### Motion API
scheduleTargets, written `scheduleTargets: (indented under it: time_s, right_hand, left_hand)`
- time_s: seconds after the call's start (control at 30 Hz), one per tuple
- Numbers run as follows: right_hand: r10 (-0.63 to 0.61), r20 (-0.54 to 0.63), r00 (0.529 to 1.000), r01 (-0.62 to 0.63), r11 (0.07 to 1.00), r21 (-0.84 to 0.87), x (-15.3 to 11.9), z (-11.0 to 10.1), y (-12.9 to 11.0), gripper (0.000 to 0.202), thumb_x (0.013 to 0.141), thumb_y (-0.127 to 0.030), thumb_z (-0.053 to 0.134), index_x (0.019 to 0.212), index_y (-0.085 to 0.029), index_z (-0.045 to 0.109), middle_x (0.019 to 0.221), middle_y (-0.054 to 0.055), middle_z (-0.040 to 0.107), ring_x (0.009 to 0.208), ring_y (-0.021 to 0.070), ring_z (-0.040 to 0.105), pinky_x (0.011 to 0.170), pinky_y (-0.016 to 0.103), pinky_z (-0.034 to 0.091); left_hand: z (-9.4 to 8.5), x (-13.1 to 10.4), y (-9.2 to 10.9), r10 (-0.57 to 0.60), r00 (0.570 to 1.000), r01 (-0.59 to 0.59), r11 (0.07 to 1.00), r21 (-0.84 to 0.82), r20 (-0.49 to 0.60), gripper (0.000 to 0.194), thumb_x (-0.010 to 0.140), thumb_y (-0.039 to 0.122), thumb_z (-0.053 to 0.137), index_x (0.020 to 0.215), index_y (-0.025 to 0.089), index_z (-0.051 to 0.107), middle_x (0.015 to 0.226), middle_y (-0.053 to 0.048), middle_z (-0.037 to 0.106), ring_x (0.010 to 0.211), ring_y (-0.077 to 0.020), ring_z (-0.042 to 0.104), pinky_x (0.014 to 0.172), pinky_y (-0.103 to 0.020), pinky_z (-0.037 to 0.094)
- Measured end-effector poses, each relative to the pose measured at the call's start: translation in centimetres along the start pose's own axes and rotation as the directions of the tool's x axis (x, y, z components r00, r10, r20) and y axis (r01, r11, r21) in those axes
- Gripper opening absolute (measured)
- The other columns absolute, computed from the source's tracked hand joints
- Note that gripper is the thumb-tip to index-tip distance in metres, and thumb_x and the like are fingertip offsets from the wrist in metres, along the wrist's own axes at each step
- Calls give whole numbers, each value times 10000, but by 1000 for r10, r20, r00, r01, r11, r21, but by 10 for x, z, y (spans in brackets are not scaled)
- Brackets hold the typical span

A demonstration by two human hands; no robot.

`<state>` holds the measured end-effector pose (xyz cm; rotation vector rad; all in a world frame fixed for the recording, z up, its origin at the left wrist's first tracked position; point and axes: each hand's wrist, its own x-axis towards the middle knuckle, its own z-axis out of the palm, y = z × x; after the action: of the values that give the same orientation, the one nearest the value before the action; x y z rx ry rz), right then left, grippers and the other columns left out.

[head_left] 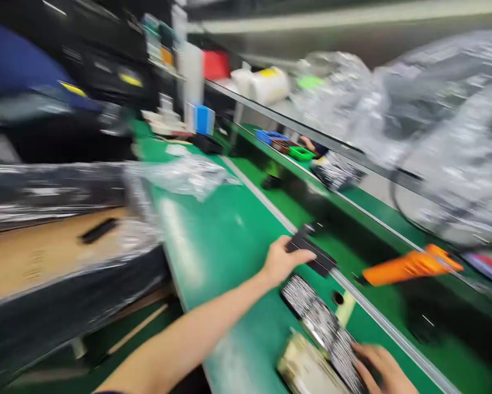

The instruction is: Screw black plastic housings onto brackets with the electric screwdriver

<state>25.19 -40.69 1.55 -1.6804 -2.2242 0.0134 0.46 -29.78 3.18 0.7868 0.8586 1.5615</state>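
My left hand is closed around a black, roughly rectangular part, with the thumb lying on top. It is held beside the metal rail along the green bench. Below it stands a long dark tray filled with many small silvery pieces, too blurred to name. At the tray's near end is my right hand, partly cut off by the frame, its visible fingers apart over the silvery pieces. Next to that tray sits a pale, worn box, its contents smeared by motion.
An orange power-driver-like tool lies across the right side. Clear plastic bags rest farther along the green bench. At left, a plastic-lined carton holds a black part. Another person's hand shows beyond the coloured trays.
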Motion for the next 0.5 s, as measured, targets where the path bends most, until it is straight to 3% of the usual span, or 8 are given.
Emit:
scheduleTargets:
  time_s: [0.03,0.1,0.2,0.33,0.5]
  right_hand:
    - [56,40,998,-55,998,-22,-9,-2,4,227,1020,-381,599,1208,-273,663,1270,75,664,1095,204,664,903,381,596]
    - [140,124,982,-135,990,-48,-23,-4,17,202,1012,-359,618,1107,-194,687,1130,62,704,963,171,686,864,359,597]
    - [211,169,963,-203,977,-61,-32,-4,32,152,1001,-199,598,1041,-244,738,986,28,737,944,161,692,857,291,549]
    - [225,163,961,-221,974,-45,-31,-2,29,165,993,-176,588,1027,-241,736,957,31,738,893,174,684,807,286,516]
    - [223,157,962,-223,975,-19,-33,-1,26,149,1007,-203,577,1028,-237,721,979,33,719,898,174,663,806,277,491]
  left_hand:
    - [-1,3,-4,-26,999,26,999,-33,21,499,519,376,975,857,131,700,838,-67,752,836,-250,700,831,-396,584]
    - [-3,12,-16,-76,995,84,990,-110,71,496,601,434,945,911,129,707,885,-61,763,937,-264,701,904,-413,573]
    - [-3,20,-33,-114,979,149,966,-213,166,502,708,464,904,1040,143,706,934,-34,778,1062,-280,687,965,-472,565]
    - [-6,12,-35,-127,961,188,952,-243,245,390,840,400,846,1113,165,695,981,0,790,1187,-281,644,1030,-534,533]
    - [-7,11,-36,-109,962,172,955,-243,251,372,898,375,806,1137,122,673,1093,-10,780,1261,-267,599,1088,-516,502]
